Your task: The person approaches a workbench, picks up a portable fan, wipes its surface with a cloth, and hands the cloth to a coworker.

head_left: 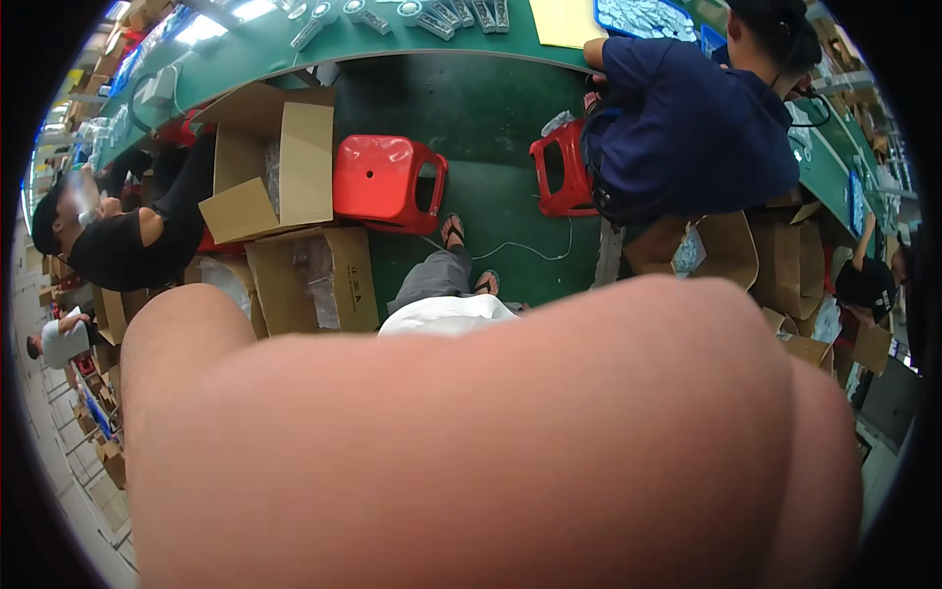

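One of my own hands [471,452] fills the lower half of the head view, very close to the camera and blurred. Which hand it is, I cannot tell. Its fingers are not clearly shown, and neither is anything it might hold. My other hand cannot be made out. Just beyond the blurred skin appear my white top [446,314], grey trouser leg [432,275] and sandalled feet [452,231] on the green floor. Nearest ahead of me stands a red stool [375,182].
A green workbench [265,49] curves across the top, bearing clear packs [427,20] and a blue tray [601,22]. Open cartons [306,157] stand left, another carton [721,245] right. A co-worker in navy [687,128] sits at right, another in black [123,245] at left. A white cable [520,245] crosses the floor.
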Available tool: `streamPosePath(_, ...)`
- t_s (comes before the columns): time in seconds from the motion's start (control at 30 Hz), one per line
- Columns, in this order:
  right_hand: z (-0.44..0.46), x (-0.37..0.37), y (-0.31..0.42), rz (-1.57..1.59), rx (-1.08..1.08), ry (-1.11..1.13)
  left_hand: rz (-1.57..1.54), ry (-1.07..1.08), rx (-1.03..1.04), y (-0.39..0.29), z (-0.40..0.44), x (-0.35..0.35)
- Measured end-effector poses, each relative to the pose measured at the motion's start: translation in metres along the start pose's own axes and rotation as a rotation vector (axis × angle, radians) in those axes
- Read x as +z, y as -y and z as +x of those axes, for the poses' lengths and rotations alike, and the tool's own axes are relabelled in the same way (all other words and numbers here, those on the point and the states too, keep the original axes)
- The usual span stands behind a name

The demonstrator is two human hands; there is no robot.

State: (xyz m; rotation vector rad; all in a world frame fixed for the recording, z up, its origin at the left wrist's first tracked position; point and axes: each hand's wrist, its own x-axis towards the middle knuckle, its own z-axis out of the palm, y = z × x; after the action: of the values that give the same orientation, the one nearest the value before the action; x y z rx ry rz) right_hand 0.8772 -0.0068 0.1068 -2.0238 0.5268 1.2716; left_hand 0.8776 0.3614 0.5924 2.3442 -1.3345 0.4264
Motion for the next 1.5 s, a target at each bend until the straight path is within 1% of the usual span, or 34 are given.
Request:
streamPosePath(0.17,0.023,-0.026,0.042,0.001,-0.037,-0.045,-0.005,-0.028,0.026,0.041,-0.006,-0.002)
streamPosePath(0.37,0.036,-0.034,0.099,-0.003,-0.076,-0.093,-0.022,-0.057,0.055,0.102,-0.022,-0.01)
streamPosePath(0.5,0.042,-0.036,0.157,-0.009,-0.099,-0.133,-0.04,-0.061,0.102,0.156,-0.038,-0.025)
streamPosePath(0.7,0.05,-0.028,0.257,-0.055,-0.164,-0.157,-0.05,-0.119,0.119,0.245,-0.073,-0.057)
streamPosePath(0.83,0.061,-0.022,0.3,-0.079,-0.201,-0.149,-0.078,-0.128,0.088,0.288,-0.084,-0.062)
streamPosePath(0.93,0.073,-0.019,0.316,-0.096,-0.185,-0.112,-0.107,-0.12,0.008,0.325,-0.093,-0.054)
streamPosePath(1.03,0.097,-0.037,0.326,-0.058,-0.185,-0.109,-0.242,0.005,-0.21,0.362,-0.105,-0.011)
streamPosePath(1.1,0.111,-0.041,0.333,-0.014,-0.163,-0.117,-0.348,0.135,-0.496,0.377,-0.131,0.046)
streamPosePath(1.13,0.11,-0.04,0.346,-0.02,-0.168,-0.087,-0.433,0.081,-0.701,0.384,-0.151,0.077)
streamPosePath(1.2,0.096,-0.044,0.38,-0.025,-0.153,-0.117,-0.38,0.244,-1.058,0.391,-0.209,0.155)
streamPosePath(1.23,0.109,-0.046,0.383,-0.03,-0.155,-0.089,-0.372,0.143,-1.224,0.38,-0.239,0.187)
streamPosePath(1.27,0.122,-0.053,0.385,-0.044,-0.159,-0.072,-0.399,0.146,-1.398,0.366,-0.271,0.21)
streamPosePath(1.33,0.163,-0.065,0.409,-0.057,-0.195,-0.01,-0.356,0.447,-1.7,0.303,-0.351,0.256)
streamPosePath(1.37,0.178,-0.064,0.413,-0.05,-0.212,0.005,-0.421,0.59,-1.797,0.283,-0.369,0.26)
streamPosePath(1.43,0.198,-0.06,0.421,-0.083,-0.239,0.033,-0.52,0.577,-1.895,0.252,-0.39,0.255)
streamPosePath(1.47,0.208,-0.058,0.428,-0.124,-0.276,0.042,-0.516,0.578,-1.908,0.249,-0.391,0.252)
streamPosePath(1.5,0.214,-0.058,0.434,-0.171,-0.309,0.049,-0.52,0.556,-2.033,0.247,-0.391,0.249)
